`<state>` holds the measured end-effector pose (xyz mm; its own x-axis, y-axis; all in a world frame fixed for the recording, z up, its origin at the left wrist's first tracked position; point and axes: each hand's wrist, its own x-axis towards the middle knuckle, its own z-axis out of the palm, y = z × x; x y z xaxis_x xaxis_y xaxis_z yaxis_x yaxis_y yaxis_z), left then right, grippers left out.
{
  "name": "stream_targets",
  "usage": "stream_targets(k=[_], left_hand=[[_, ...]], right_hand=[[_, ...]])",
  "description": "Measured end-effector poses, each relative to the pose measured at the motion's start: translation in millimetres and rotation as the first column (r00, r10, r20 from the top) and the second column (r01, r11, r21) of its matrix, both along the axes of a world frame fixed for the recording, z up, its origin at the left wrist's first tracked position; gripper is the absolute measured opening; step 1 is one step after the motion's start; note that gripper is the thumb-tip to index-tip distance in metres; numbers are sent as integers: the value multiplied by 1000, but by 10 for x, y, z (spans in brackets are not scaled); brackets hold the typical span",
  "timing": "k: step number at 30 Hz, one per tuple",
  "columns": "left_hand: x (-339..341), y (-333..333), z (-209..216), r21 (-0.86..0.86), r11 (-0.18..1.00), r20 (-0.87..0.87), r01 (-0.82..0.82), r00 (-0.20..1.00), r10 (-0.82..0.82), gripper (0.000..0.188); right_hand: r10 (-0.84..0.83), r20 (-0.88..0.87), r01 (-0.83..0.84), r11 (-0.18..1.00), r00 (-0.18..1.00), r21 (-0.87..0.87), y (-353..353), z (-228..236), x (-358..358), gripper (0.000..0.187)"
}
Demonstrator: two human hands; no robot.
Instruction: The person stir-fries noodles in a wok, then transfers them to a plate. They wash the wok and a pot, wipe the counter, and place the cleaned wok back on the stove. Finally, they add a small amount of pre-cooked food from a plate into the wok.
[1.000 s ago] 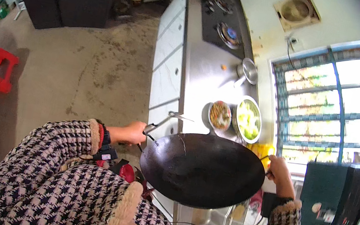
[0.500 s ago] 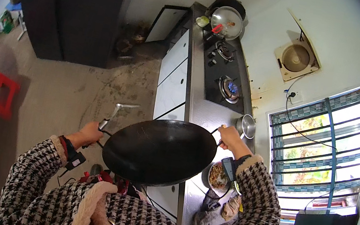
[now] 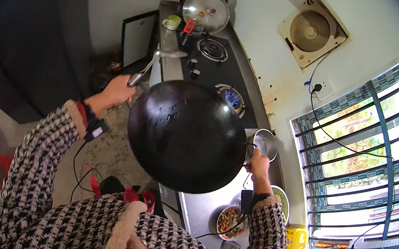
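Observation:
A big black wok (image 3: 189,138) hangs in front of me, tilted so that its dark inside faces me. My left hand (image 3: 117,90) is closed at its left handle and also grips a metal spatula (image 3: 146,70), whose bent end points toward the stove. On the other side my right hand (image 3: 259,166) is closed around the wok's right handle. Just past the wok's far right rim, a stove burner (image 3: 230,99) burns with a blue flame. A metal ladle or small pan (image 3: 266,143) lies on the counter behind my right hand.
The black stovetop (image 3: 219,74) has a second burner (image 3: 212,49) farther back, beside a large metal lid (image 3: 206,11) and a green-and-white cup (image 3: 172,22). A bowl of chopped food (image 3: 231,222) and a yellow container (image 3: 296,240) are on the right. Cables hang from both wrists.
Both hands have carried the wok forward toward the stove, and it now tilts more toward me. The spatula in my left hand has moved up with it. My view has turned toward the stove.

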<state>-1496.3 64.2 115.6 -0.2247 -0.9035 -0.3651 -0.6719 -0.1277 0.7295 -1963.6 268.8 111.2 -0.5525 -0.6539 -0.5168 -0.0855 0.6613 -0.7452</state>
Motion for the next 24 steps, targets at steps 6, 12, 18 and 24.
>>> stream_targets(k=[6, 12, 18, 24], left_hand=[[-983, -1575, 49, -148, 980, 177, 130, 979, -103, 17], [-1789, -2715, -349, -119, 950, 210, 290, 942, -262, 22], [-1749, -3190, -450, -30, 980, 73, 196, 978, -193, 18], [-1666, -3230, -506, -217, 963, 157, 159, 979, -126, 19]], right_hand=[[-128, -58, 135, 982, 990, 133, -889, -313, -662, 47], [-341, 26, 336, 935, 940, 111, -1736, -780, -973, 40], [-411, 120, 385, 903, 904, 192, -2211, -1052, -1105, 39], [-200, 180, 212, 976, 963, -51, -2394, -1121, -1174, 40]])
